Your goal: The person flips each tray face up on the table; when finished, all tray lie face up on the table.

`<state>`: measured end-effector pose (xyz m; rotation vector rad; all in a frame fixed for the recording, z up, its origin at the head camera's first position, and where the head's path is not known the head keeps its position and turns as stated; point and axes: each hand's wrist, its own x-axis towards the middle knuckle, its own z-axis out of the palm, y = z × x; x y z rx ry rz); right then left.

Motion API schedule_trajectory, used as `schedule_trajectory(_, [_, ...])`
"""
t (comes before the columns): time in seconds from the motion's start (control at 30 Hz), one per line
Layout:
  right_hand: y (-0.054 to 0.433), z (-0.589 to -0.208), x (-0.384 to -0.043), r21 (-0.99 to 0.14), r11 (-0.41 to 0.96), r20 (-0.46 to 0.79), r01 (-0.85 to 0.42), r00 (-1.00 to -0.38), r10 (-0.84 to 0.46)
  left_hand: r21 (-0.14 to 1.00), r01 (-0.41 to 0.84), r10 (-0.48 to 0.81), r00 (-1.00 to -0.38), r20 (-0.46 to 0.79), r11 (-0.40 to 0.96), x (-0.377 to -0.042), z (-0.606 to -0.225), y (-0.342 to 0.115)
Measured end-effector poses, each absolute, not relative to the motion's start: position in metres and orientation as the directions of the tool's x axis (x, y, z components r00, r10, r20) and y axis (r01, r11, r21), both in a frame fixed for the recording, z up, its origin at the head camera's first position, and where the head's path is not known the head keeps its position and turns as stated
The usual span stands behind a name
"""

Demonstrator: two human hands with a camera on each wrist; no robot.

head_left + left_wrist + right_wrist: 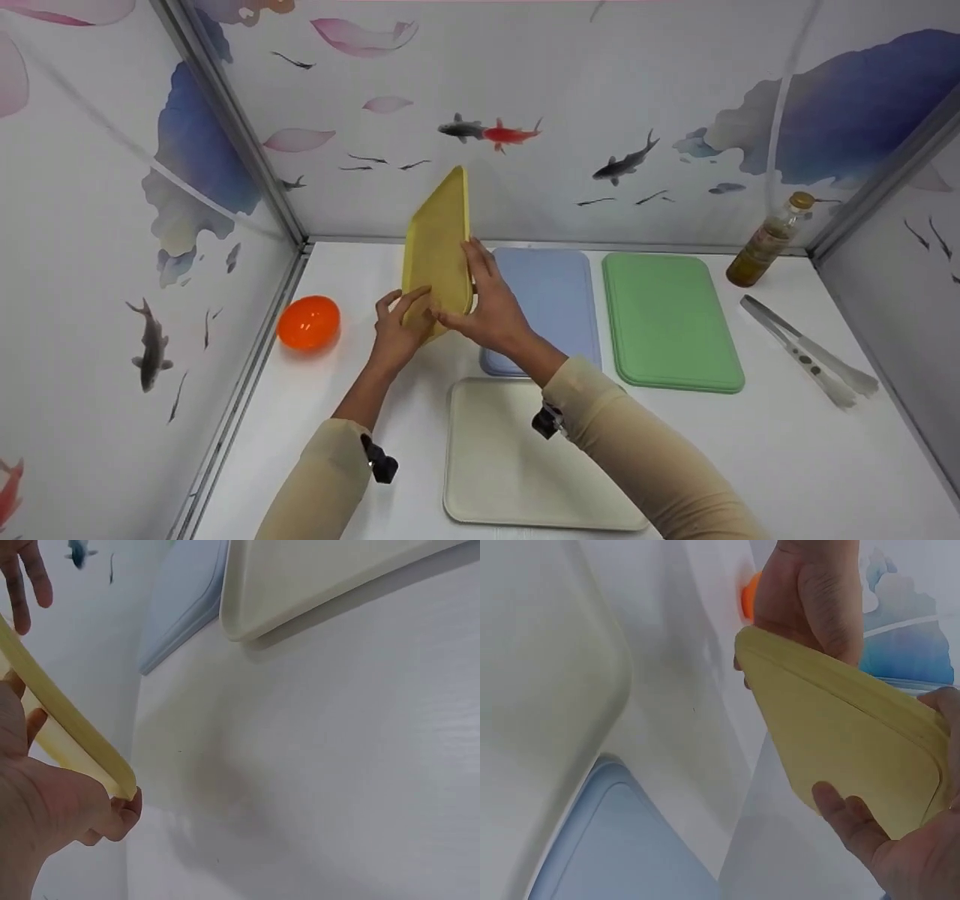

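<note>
A yellow rectangular tray (439, 247) stands steeply tilted above the left part of the white table, held by both hands. My left hand (397, 330) grips its lower end; in the left wrist view, fingers curl round the tray's corner. At its right edge, my right hand (495, 311) pinches the tray, thumb on one face and fingers on the other, as the right wrist view shows. Nearest below the hands lie a cream tray (525, 457) and a flat blue tray (551, 300), the latter partly hidden behind the right hand and forearm.
An orange bowl (309, 322) sits at the left. Right of the blue tray lies a green tray (671, 322). A bottle of amber liquid (765, 244) with a yellow cap stands at the back right, and metal tongs (806, 352) lie before it. Printed walls enclose the table (810, 465).
</note>
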<state>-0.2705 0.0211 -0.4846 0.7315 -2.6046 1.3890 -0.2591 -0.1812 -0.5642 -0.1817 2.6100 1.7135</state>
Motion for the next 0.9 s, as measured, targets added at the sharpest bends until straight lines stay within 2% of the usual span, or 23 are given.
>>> schedule_trajectory(0.2, [0.021,-0.492,-0.269,-0.653,0.61,0.283,-0.449,-0.892,-0.354,0.863,-0.109,-0.157,-0.987,-0.035,0.494,-0.258,-0.561,-0.188])
schedule_trajectory(0.37, [0.02,-0.504,-0.267,-0.609,0.683,0.231,-0.403,-0.914,-0.333,0.829,-0.113,-0.175,-0.984,-0.019,0.547,-0.256,-0.559,-0.194])
schedule_trajectory(0.73, [0.02,-0.533,-0.27,-0.608,0.736,0.145,-0.296,-0.954,-0.263,0.776,-0.06,-0.155,-0.987,0.049,0.628,-0.259,-0.55,-0.2])
schedule_trajectory(0.9, [0.014,-0.544,-0.264,-0.593,0.756,0.111,-0.278,-0.958,-0.265,0.747,-0.074,-0.156,-0.987,0.04,0.661,-0.253,-0.555,-0.204])
